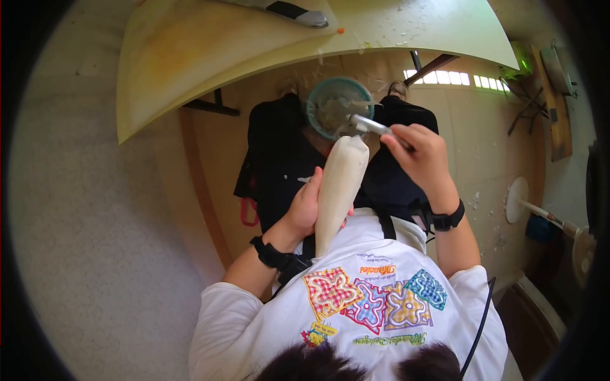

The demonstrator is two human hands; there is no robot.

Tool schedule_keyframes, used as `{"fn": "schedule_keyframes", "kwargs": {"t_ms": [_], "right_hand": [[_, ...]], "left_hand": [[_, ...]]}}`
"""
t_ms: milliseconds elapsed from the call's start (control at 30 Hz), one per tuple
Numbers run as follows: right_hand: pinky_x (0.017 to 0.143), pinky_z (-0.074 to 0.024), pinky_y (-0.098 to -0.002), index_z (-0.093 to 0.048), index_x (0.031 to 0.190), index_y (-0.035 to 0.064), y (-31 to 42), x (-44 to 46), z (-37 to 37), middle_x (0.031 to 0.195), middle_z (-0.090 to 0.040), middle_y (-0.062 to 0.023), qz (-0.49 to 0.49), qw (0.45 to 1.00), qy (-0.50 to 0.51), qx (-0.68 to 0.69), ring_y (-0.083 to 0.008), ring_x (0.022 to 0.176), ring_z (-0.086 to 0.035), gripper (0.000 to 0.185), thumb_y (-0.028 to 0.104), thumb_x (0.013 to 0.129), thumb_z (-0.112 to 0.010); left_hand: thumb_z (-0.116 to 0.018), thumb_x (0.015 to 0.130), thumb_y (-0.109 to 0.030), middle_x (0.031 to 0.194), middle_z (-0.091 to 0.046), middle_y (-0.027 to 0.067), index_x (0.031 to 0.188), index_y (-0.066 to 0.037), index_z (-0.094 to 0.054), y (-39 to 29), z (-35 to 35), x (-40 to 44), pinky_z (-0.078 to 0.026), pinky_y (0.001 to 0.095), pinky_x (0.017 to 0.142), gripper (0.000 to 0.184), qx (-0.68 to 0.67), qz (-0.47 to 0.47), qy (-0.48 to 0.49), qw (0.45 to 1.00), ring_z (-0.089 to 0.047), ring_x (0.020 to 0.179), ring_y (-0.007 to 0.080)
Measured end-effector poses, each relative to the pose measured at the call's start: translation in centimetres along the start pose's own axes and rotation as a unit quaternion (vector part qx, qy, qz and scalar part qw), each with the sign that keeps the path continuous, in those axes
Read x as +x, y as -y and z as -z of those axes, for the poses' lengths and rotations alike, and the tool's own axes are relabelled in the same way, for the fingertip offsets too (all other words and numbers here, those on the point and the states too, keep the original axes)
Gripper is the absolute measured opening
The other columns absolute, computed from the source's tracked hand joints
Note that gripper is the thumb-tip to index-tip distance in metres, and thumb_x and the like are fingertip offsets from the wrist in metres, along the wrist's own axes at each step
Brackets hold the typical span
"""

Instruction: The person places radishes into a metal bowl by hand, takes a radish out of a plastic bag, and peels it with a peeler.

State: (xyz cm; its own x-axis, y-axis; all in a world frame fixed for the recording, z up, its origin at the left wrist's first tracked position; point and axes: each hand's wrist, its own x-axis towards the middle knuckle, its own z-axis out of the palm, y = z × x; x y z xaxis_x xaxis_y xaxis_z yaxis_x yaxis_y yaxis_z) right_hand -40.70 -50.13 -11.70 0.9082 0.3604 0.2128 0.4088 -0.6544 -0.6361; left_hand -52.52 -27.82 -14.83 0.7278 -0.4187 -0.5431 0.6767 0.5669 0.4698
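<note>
A long, pale, peeled root vegetable (pixel 341 184) lies lengthwise over my lap, its thick end pointing at the bucket and its narrow end against my shirt. My left hand (pixel 307 202) is wrapped round it from the left side, with fingertips showing on the right. In my right hand (pixel 420 154) is a silver peeler (pixel 372 125), held by its handle with the head just beyond the vegetable's thick end. Below the peeler's head, a teal bucket (pixel 311 109) stands on the floor between my feet, with pale peelings inside.
A table (pixel 254 68) spans the top, bearing a knife (pixel 295 13) on a cutting board, an orange scrap and pale bits. Table legs show beneath it. At the right are a standing fan (pixel 583 254), a blue container (pixel 540 228) and a wooden board (pixel 554 105). Scraps dot the floor.
</note>
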Motion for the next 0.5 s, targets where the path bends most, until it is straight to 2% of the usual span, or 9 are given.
{"fn": "schedule_keyframes", "kwargs": {"t_ms": [33,100,167,233,267,333,400,500], "right_hand": [[0.051,-0.0425,-0.0296,-0.074,0.091,0.0047,-1.0,0.4,0.1,0.067,-0.060,-0.0091,-0.037,0.999,-0.027,0.021,-0.0196,0.054,-0.055,0.017,0.017,0.081,-0.080],[0.054,-0.0405,-0.0257,-0.073,0.094,0.0008,-2.5,0.5,0.2,0.068,-0.061,-0.0081,-0.075,0.991,-0.092,0.067,-0.0136,0.056,-0.051,0.016,0.014,0.086,-0.077],[0.054,-0.0401,-0.0249,-0.073,0.094,-0.0003,-2.9,0.2,0.3,0.068,-0.061,-0.0066,-0.104,0.983,-0.099,0.111,-0.0121,0.057,-0.052,0.016,0.013,0.086,-0.077],[0.054,-0.0389,-0.0230,-0.072,0.094,-0.0026,-2.2,-0.5,0.4,0.071,-0.063,-0.0031,-0.139,0.971,-0.102,0.165,-0.0082,0.061,-0.052,0.015,0.010,0.087,-0.077],[0.054,-0.0389,-0.0230,-0.072,0.094,-0.0026,-1.4,-0.8,0.7,0.071,-0.063,-0.0031,-0.139,0.971,-0.104,0.164,-0.0082,0.061,-0.052,0.015,0.010,0.087,-0.077],[0.054,-0.0391,-0.0234,-0.072,0.094,-0.0007,0.3,-1.6,1.3,0.069,-0.061,-0.0038,-0.069,0.981,-0.044,0.177,-0.0101,0.059,-0.052,0.015,0.009,0.085,-0.078],[0.052,-0.0415,-0.0263,-0.073,0.091,0.0029,2.1,-2.2,2.0,0.065,-0.057,-0.0064,-0.012,0.985,0.066,0.160,-0.0146,0.057,-0.055,0.017,0.011,0.079,-0.081],[0.051,-0.0452,-0.0304,-0.074,0.091,0.0074,3.2,-3.3,1.1,0.067,-0.061,-0.0077,0.092,0.971,0.141,0.168,-0.0146,0.058,-0.061,0.018,0.017,0.078,-0.083]], "left_hand": [[-0.018,0.103,-0.063,0.109,-0.064,0.0156,0.135,-0.003,-0.050,0.1,0.7,-0.1,-0.057,0.0335,0.054,0.075,-0.011,0.014,0.057,0.998,-0.066,0.073,0.0206],[-0.019,0.103,-0.062,0.109,-0.064,0.0150,0.135,-0.003,-0.050,-0.4,0.1,0.0,-0.057,0.0339,0.054,0.075,-0.004,0.003,0.039,0.999,-0.066,0.075,0.0205],[-0.019,0.103,-0.062,0.110,-0.064,0.0143,0.135,-0.003,-0.050,-0.7,-0.3,-0.3,-0.057,0.0342,0.054,0.074,0.000,-0.011,0.014,1.000,-0.067,0.077,0.0203],[-0.022,0.104,-0.060,0.083,-0.065,0.0139,0.123,-0.004,-0.055,-1.0,-0.3,-0.2,-0.056,0.0344,0.056,0.067,-0.008,0.001,-0.017,1.000,-0.066,0.068,0.0220],[-0.022,0.104,-0.060,0.083,-0.065,0.0139,0.123,-0.004,-0.055,-1.1,-0.2,-0.1,-0.056,0.0344,0.056,0.067,-0.008,0.002,-0.016,1.000,-0.066,0.068,0.0220],[-0.022,0.104,-0.060,0.084,-0.065,0.0135,0.124,-0.005,-0.055,-1.0,0.2,-0.1,-0.056,0.0342,0.056,0.067,-0.004,-0.003,0.000,1.000,-0.066,0.067,0.0217],[-0.022,0.104,-0.060,0.084,-0.065,0.0135,0.124,-0.006,-0.055,-1.2,0.0,-0.1,-0.056,0.0343,0.056,0.066,-0.011,-0.008,-0.019,1.000,-0.066,0.067,0.0216],[-0.023,0.104,-0.060,0.085,-0.066,0.0132,0.125,-0.008,-0.054,-1.4,0.1,-0.2,-0.057,0.0349,0.057,0.065,-0.003,-0.005,-0.042,0.999,-0.067,0.066,0.0217]]}}
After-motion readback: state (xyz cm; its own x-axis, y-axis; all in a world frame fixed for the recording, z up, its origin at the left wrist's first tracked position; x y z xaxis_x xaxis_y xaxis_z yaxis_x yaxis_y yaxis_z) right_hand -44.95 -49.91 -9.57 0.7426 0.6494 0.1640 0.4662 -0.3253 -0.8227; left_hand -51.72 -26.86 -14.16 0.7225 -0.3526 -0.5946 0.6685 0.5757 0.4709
